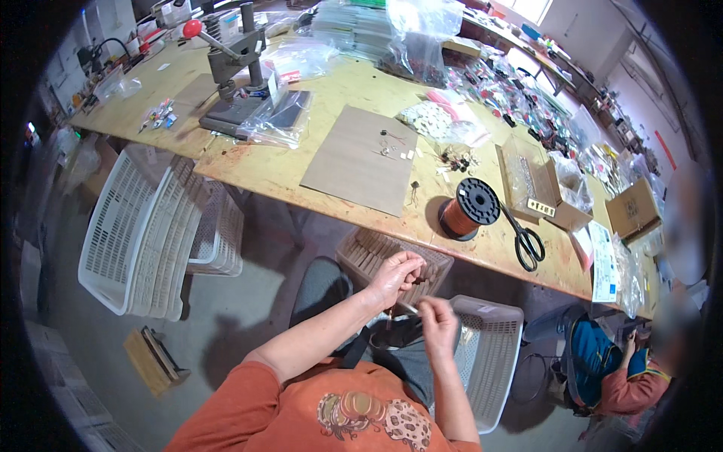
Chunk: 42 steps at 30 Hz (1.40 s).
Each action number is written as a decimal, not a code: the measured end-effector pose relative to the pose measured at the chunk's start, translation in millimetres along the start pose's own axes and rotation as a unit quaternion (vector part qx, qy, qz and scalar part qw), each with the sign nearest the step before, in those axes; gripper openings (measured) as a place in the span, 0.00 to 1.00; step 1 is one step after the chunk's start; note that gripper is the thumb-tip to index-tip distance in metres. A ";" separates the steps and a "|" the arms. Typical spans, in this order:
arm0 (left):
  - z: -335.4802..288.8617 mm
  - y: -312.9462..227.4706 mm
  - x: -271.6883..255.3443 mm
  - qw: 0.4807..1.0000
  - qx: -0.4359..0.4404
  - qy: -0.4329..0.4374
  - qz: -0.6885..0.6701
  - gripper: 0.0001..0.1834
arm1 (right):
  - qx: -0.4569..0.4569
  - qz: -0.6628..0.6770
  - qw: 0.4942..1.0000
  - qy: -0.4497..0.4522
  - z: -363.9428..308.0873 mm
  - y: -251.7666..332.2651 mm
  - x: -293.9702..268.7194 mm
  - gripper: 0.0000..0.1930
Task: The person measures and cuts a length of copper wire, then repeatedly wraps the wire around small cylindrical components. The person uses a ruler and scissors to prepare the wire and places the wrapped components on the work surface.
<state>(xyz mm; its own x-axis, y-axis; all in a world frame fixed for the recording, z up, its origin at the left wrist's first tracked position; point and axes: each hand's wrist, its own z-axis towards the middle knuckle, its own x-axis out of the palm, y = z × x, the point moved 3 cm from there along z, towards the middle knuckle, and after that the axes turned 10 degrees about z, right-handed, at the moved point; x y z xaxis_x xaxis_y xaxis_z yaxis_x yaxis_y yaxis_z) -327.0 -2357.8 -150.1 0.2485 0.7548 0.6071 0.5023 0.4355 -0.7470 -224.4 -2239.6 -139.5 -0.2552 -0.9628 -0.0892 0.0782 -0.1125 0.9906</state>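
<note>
Over my lap, in front of the table edge, my left hand is closed in a pinch. Something small and dark shows by its fingertips, too small to name. Lower and to the right, my right hand is also closed, its fingers slightly blurred. A thin pale piece sticks out beside it toward the left; I cannot tell its kind. Nearest on the table are a black spool of orange-brown cord and black-handled scissors. Small beads and fittings lie on a brown cardboard sheet.
A lever press stands at the back left. Bagged white pieces and an open box sit farther right. White plastic baskets are stacked on the left, with another basket beside my right arm. A co-worker's sleeve shows lower right.
</note>
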 end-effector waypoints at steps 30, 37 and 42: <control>-90.7 -38.7 -26.1 0.971 0.121 -0.037 0.203 0.04 | -0.248 -0.421 0.833 0.259 165.7 157.1 -52.5 0.23; -116.2 -33.5 -41.3 0.973 0.084 -0.061 0.204 0.04 | -0.105 -0.405 0.907 0.041 157.0 145.4 -43.8 0.39; -129.6 -37.0 -35.2 0.966 0.101 -0.061 0.230 0.04 | -0.164 -0.398 0.892 0.137 176.0 138.4 -32.9 0.32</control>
<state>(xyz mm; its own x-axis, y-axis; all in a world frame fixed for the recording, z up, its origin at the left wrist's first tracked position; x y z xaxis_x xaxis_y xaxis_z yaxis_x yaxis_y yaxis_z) -247.1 -2464.1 -108.8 0.3008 0.9381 0.1717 0.1872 0.1185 -0.9752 -374.7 -2180.2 18.9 -0.1149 -0.5639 -0.8178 0.2665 -0.8106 0.5215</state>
